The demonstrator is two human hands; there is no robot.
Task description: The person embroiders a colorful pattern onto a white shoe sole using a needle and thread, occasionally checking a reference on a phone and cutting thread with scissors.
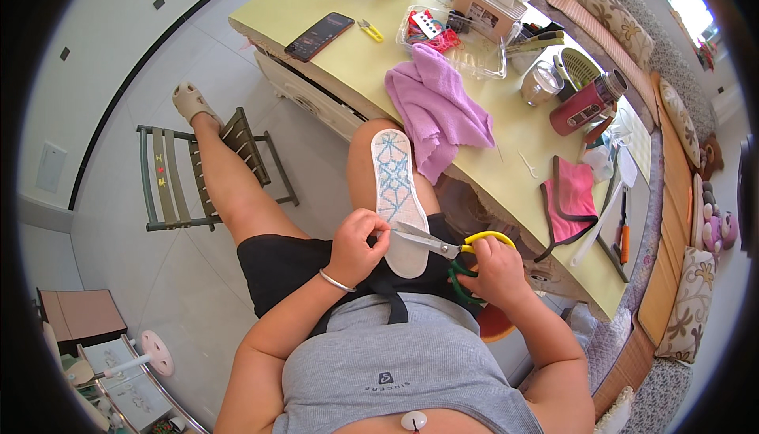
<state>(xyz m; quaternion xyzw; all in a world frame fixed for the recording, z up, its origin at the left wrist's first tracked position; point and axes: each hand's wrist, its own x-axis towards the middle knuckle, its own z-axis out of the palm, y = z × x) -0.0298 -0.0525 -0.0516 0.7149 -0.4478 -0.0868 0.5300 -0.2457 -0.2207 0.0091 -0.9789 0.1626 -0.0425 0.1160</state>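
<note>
A white insole with a blue stitched pattern lies lengthwise over my lap and thigh. My right hand grips scissors with one yellow and one green handle. Their blades are spread and point left, across the lower half of the insole. Close to the blade tips my left hand is closed in a pinch, at the insole's left edge. Whatever its fingertips hold is too small to make out.
A yellow-topped table stands ahead and right, bearing a purple cloth, phone, yellow thread snips, clear plastic box, glass jar, maroon bottle and pink cloth. A folding chair stands left.
</note>
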